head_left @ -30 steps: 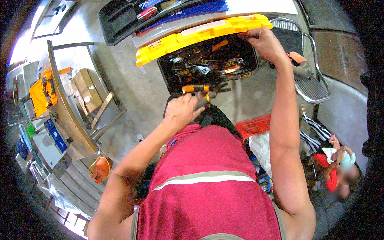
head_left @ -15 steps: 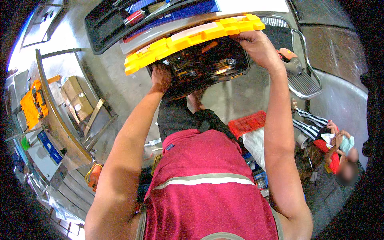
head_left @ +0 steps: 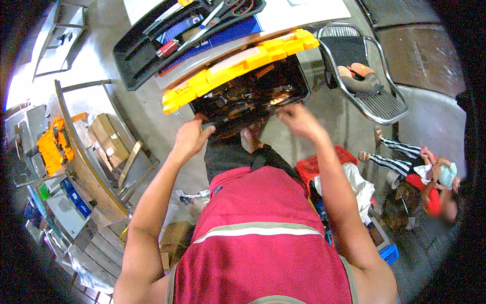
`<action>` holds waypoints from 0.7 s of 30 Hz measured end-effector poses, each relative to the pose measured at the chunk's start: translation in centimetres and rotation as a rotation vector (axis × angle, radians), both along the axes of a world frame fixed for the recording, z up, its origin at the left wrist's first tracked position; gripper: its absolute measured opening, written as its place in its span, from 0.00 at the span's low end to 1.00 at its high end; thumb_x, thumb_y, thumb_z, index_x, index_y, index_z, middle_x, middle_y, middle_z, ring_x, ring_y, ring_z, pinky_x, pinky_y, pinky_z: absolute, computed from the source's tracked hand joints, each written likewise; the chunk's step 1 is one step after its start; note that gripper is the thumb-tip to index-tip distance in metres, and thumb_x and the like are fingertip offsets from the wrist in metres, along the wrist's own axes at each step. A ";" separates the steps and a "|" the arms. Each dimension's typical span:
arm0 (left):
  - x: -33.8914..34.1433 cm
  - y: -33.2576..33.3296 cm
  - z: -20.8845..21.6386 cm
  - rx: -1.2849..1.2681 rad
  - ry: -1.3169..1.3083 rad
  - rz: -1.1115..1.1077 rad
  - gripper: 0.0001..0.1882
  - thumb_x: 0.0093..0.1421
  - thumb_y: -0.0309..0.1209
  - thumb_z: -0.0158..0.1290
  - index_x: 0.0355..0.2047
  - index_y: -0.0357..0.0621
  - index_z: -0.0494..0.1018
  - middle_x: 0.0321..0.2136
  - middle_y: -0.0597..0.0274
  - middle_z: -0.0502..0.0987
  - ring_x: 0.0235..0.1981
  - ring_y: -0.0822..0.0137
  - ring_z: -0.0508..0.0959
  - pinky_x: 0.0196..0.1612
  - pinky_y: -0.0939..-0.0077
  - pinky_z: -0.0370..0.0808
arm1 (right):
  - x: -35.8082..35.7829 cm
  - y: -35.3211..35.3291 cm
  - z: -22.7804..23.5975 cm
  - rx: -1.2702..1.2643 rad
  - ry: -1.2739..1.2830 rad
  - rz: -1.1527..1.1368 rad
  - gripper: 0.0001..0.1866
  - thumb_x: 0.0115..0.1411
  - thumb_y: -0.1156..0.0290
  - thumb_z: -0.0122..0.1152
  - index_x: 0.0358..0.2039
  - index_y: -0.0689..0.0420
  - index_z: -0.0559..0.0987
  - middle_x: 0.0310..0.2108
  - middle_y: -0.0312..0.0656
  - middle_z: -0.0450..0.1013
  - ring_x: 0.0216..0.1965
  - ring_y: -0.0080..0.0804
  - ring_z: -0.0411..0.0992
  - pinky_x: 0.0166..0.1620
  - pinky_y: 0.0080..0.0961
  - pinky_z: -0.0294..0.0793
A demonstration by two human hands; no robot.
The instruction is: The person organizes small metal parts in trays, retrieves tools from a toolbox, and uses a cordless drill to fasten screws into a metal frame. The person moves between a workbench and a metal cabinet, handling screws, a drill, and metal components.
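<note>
In front of me is an open black tool case with a thick yellow edge along its far side. Its dark inside holds a jumble of small tools and metal parts, too dim to tell apart. At the case's near left corner is my left hand, its thumb stretched away from the fingers; the fingertips are partly hidden against the case. My right hand hovers by the near right rim, its bent fingers smeared by motion, so whether it pinches anything does not show.
Beyond the case, a black tray on a white table holds scissors, pens and a red cylinder. To the right stands a metal chair bearing a grey-orange neck pillow. A red crate lies near my right side. People sit farther right.
My left hand has come out of the case to its near left corner. The right hand has left the far yellow edge and moved down and left to the near rim.
</note>
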State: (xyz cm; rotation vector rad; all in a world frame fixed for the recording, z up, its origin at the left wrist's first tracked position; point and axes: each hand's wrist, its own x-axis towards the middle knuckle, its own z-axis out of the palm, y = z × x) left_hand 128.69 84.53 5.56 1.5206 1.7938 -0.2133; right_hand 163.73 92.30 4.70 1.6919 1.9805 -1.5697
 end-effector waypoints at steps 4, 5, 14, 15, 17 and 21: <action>0.6 -0.8 7.0 -0.268 -0.674 0.321 0.20 0.62 0.39 0.59 0.49 0.38 0.74 0.36 0.47 0.82 0.39 0.56 0.81 0.45 0.63 0.76 | -2.6 -6.2 0.0 -0.595 0.558 -0.059 0.38 0.63 0.57 0.64 0.69 0.55 0.60 0.58 0.49 0.72 0.56 0.37 0.72 0.60 0.35 0.70; 1.5 -0.7 7.8 -0.281 -0.721 0.322 0.21 0.62 0.40 0.59 0.49 0.39 0.75 0.37 0.50 0.81 0.39 0.59 0.80 0.46 0.64 0.76 | -3.4 -7.1 0.5 -0.634 0.857 -0.181 0.38 0.65 0.57 0.63 0.70 0.53 0.58 0.59 0.49 0.71 0.57 0.37 0.72 0.60 0.36 0.71; 2.6 11.2 12.1 0.655 -0.349 0.092 0.16 0.61 0.39 0.60 0.43 0.40 0.79 0.37 0.47 0.81 0.40 0.47 0.80 0.48 0.56 0.76 | -4.9 -3.7 3.2 -0.534 1.168 -1.206 0.12 0.66 0.66 0.46 0.45 0.55 0.74 0.26 0.35 0.67 0.28 0.31 0.72 0.35 0.33 0.77; 1.3 14.3 11.9 0.947 -0.150 0.012 0.18 0.62 0.40 0.59 0.46 0.40 0.77 0.38 0.48 0.80 0.40 0.47 0.80 0.48 0.56 0.76 | -4.2 -2.6 3.5 -0.443 1.161 -1.154 0.12 0.67 0.65 0.47 0.46 0.55 0.74 0.25 0.34 0.66 0.26 0.27 0.70 0.31 0.30 0.75; -1.0 19.8 11.2 1.244 0.204 -0.134 0.23 0.64 0.45 0.56 0.51 0.42 0.73 0.39 0.48 0.80 0.41 0.47 0.80 0.47 0.55 0.75 | -3.3 -1.0 4.0 -0.267 1.029 -1.171 0.13 0.68 0.64 0.49 0.50 0.53 0.72 0.26 0.33 0.67 0.22 0.21 0.66 0.26 0.23 0.71; -3.7 25.3 10.2 0.535 0.266 -0.160 0.25 0.67 0.54 0.47 0.49 0.45 0.71 0.38 0.42 0.81 0.42 0.42 0.80 0.42 0.47 0.75 | -3.5 1.8 4.4 -0.125 0.901 -1.277 0.14 0.66 0.65 0.55 0.50 0.52 0.70 0.28 0.33 0.70 0.17 0.17 0.63 0.19 0.17 0.65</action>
